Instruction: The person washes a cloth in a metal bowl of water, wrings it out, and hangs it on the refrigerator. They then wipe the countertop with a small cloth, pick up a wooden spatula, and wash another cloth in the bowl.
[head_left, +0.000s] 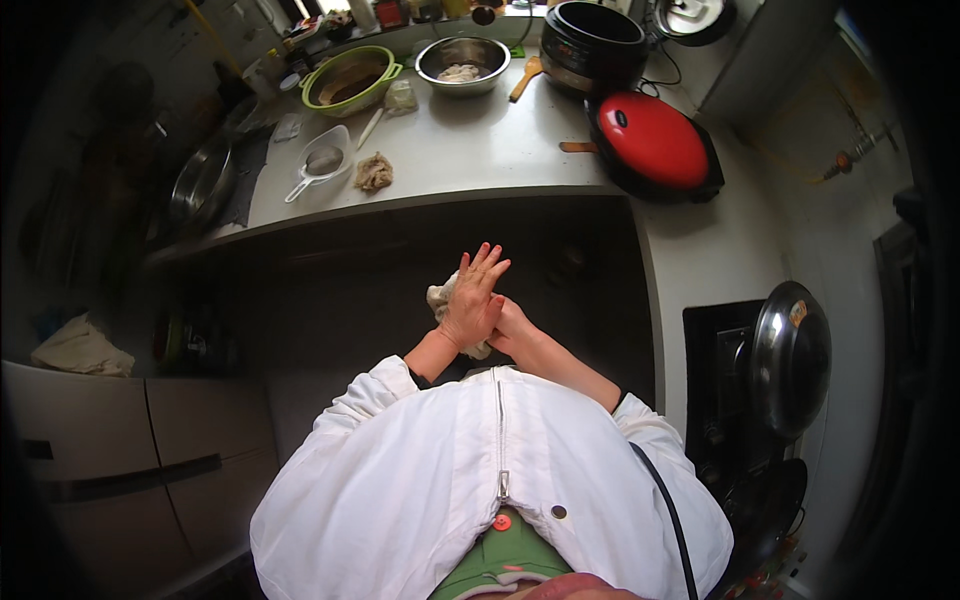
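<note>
Both my hands are together in front of my white jacket, short of the counter's front edge. The back of my left hand (470, 301) faces up, its fingers extended and apart. A pale, crumpled cloth (441, 296) shows behind its outer side, with another bit of it below the wrist. My right hand (512, 324) comes in from the right, partly covered by the left, and appears to hold the cloth from beneath. Its fingers are mostly hidden.
On the white counter (480, 150) sit a green colander (352, 106), a steel bowl (469, 86) with pale food, a strainer (324, 161), a crumpled brown cloth (373, 172), a black pot (592, 67) and a red-lidded electric griddle (654, 139). A domed wok lid (791, 360) is at right.
</note>
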